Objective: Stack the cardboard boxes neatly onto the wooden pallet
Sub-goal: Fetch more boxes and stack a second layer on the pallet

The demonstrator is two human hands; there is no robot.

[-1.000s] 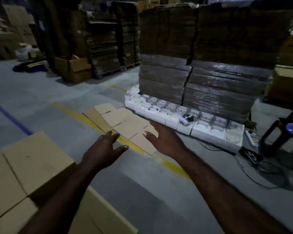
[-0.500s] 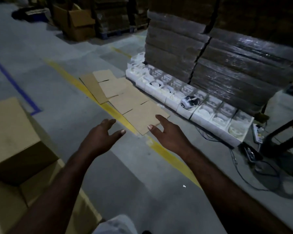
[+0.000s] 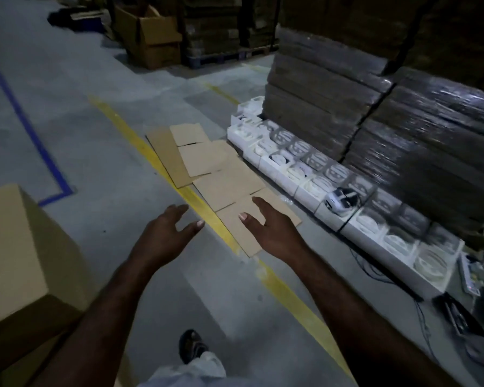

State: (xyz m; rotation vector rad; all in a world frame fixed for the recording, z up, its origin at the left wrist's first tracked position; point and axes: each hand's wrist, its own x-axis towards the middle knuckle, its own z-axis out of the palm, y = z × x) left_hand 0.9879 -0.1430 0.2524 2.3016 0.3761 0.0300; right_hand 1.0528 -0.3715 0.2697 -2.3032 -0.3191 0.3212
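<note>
A flattened cardboard box [image 3: 224, 174] lies unfolded on the grey floor across a yellow line, ahead of me. My left hand [image 3: 165, 236] and my right hand [image 3: 274, 230] reach forward above the floor with fingers spread, holding nothing. The right hand hovers over the near end of the flat cardboard; the left is just to its left, over bare floor. A closed cardboard box [image 3: 17, 252] stands at my lower left on top of others. No wooden pallet is clearly visible under it.
Tall wrapped stacks of flat cardboard [image 3: 389, 107] rise at the right. White moulded trays [image 3: 313, 180] line their base, with a small white device [image 3: 341, 199] on them. Cables and a charger [image 3: 458, 317] lie lower right. An open carton [image 3: 151, 37] stands far back. My foot [image 3: 192, 344] shows below.
My view has tilted down and moved forward toward the flat cardboard. Both hands have stayed open and reached nearer to it. The stacked boxes have slid to the left edge.
</note>
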